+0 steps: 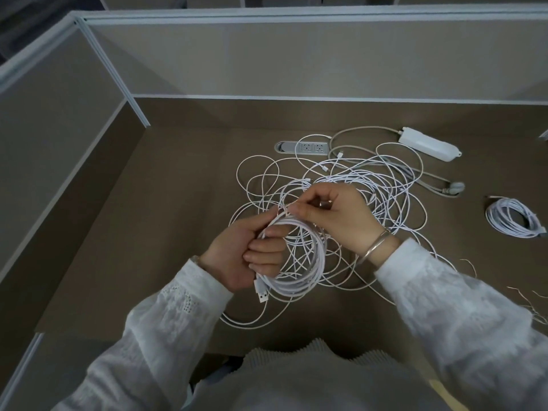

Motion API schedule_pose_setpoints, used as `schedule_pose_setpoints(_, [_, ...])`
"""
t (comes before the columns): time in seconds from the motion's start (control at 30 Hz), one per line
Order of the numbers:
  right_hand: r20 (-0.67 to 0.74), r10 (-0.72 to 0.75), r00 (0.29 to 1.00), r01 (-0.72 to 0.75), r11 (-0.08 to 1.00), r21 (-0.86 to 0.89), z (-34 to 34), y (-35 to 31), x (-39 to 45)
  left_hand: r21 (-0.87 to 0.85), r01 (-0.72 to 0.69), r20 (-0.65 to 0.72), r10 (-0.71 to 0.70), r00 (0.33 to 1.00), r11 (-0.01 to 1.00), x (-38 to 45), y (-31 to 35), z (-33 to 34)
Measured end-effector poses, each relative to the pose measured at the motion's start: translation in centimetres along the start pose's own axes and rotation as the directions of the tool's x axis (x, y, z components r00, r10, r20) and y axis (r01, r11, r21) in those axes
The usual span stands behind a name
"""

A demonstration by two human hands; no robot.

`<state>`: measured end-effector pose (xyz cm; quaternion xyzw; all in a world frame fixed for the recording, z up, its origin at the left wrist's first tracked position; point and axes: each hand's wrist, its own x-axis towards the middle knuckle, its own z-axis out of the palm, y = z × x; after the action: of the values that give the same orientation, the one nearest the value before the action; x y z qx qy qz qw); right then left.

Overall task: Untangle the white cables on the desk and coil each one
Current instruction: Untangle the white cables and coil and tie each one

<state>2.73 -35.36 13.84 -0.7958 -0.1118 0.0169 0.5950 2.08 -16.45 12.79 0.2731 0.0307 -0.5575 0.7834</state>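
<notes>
Desk (184,203) carried the tangle (341,185), mid-right under both hands; finished coil (514,216) lay far right. Left hand (246,250) clenched round the coil (299,256), plug (261,290) hanging below the fist. Right hand (335,212) pinched the strand at the coil's top, just right of the left thumb, so the right hand was nearer for laying the next loop
</notes>
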Motion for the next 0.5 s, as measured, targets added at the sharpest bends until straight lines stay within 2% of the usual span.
schedule_pose_setpoints(0.1, [0.043,0.035,0.998,-0.036,0.999,0.027,-1.1,1.3,0.0,-0.006,-0.014,0.029,0.014,0.999,1.000,-0.8,0.5,-0.9])
schedule_pose_setpoints(0.23, [0.063,0.116,0.991,-0.116,0.993,-0.001,-3.5,4.1,-0.6,-0.186,-0.082,0.186,0.117,0.975,0.979,-2.8,2.4,-2.9])
schedule_pose_setpoints(0.33, [0.056,0.137,0.989,-0.135,0.990,-0.050,-4.9,6.0,-1.4,-0.259,-0.175,0.148,0.218,0.965,0.950,-5.0,3.8,-4.6])
schedule_pose_setpoints(0.5, [0.027,0.122,0.992,-0.115,0.975,-0.192,-6.2,8.3,-2.1,-0.269,-0.324,-0.014,0.332,0.943,0.907,-8.2,5.4,-6.7])
